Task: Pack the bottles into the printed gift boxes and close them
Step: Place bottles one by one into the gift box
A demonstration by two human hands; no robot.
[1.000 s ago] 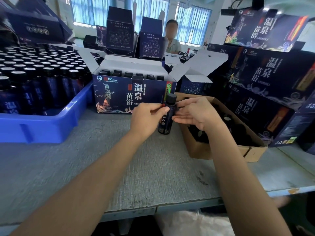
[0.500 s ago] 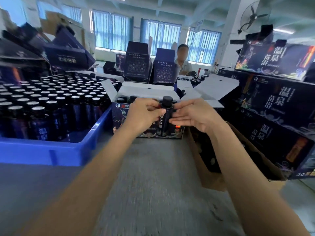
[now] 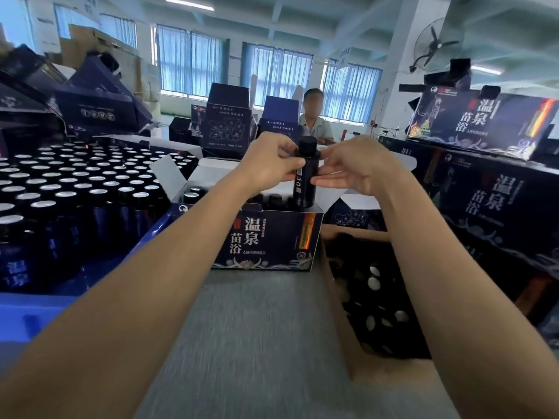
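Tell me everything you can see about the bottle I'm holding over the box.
The bottle is small, dark and glossy, with a black cap and white print down its side. It is upright, its base at the rim of the open printed gift box, near the front right corner. The left hand grips its upper part; the right hand touches its other side with straight fingers.

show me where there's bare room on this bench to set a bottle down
One bare patch: the grey bench in front of the gift box, between the blue crate on the left and the brown carton on the right. Crowded: the crate is packed with bottles, and stacked boxes fill the far right.
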